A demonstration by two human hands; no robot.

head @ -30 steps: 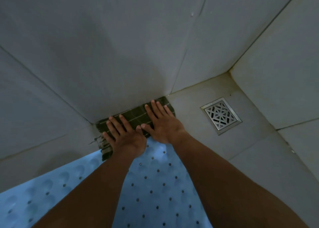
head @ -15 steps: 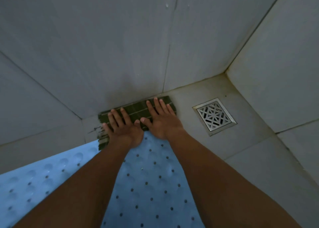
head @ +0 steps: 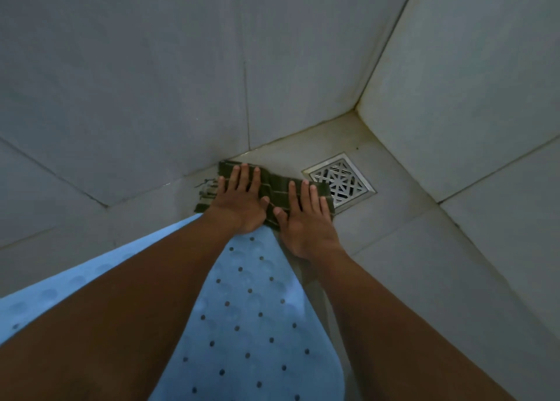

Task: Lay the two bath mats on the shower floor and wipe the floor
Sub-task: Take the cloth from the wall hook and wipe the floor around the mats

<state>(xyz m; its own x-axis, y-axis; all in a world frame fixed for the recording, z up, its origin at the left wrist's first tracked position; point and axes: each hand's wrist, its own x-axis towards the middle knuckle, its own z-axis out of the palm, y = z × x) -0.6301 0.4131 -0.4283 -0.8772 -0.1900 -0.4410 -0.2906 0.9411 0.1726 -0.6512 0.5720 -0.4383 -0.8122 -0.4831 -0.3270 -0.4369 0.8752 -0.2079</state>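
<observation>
Your left hand and right hand press flat, fingers straight, on the dark green cloth. The cloth lies on the floor beside the drain grate. The blue bath mat lies beneath your forearms, its far edge just beside the cloth.

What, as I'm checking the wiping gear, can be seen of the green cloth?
The cloth is dark green with pale stripes, folded into a strip, threads fraying at its left end. It lies flat on the floor by the wall, right end at the drain. The left hand and right hand press it with straight fingers; the blue mat meets its near edge.
</observation>
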